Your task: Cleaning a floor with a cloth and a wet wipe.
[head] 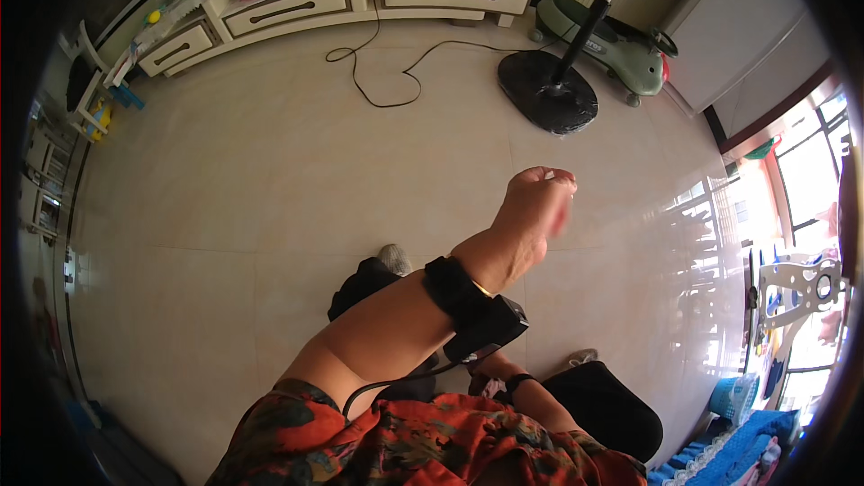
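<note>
My left hand [540, 206] is raised over the tiled floor, its fingers curled in and its edge blurred. A tiny white spot shows among the fingertips; whether it is a held thing or a nail I cannot tell. Around that wrist runs a black strap [453, 290] with a black box-shaped device [496, 331] on its underside, and a black cable [398, 379] trails from the device toward my body. Low at my lap is my right hand [496, 366], mostly hidden by the device, with a black band [518, 382] on its wrist. Pinkish cloth [495, 388] shows beside it.
A pedestal fan's black base [550, 91] stands ahead, before a green ride-on toy car [601, 40]. A loose power cord [385, 105] lies near a TV cabinet [290, 10]. At right are a white perforated frame [796, 290], a blue basket [732, 395] and blue fabric [736, 445].
</note>
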